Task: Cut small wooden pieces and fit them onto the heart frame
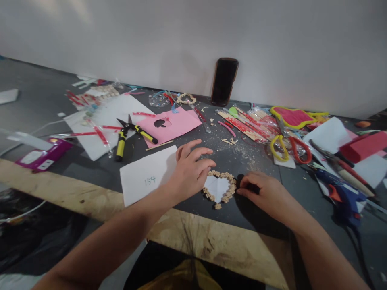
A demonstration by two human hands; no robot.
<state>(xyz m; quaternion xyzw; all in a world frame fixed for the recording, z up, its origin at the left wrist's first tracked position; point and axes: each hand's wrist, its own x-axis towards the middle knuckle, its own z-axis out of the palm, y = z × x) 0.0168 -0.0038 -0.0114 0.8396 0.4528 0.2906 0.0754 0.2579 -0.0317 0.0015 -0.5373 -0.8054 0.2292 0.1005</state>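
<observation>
A heart-shaped piece (218, 186) lies on the dark tabletop, its white paper middle bordered by small tan clusters like beads or sliced sticks. One loose-looking cluster (217, 206) sits at its lower tip. My left hand (193, 171) hovers at the heart's upper left, fingers apart and slightly bent, holding nothing I can see. At the heart's right edge, my right hand (263, 191) is curled, thumb and forefinger pinching at the border. White paper marked 154 (149, 171) lies under my left wrist.
Black-and-yellow pliers (127, 135) and pink paper (175, 125) lie behind to the left. Scissors (290, 147), a blue glue gun (341, 193) and red-handled pliers (347, 169) are at right. A phone (224, 82) leans against the wall. A purple power strip (45, 155) sits left.
</observation>
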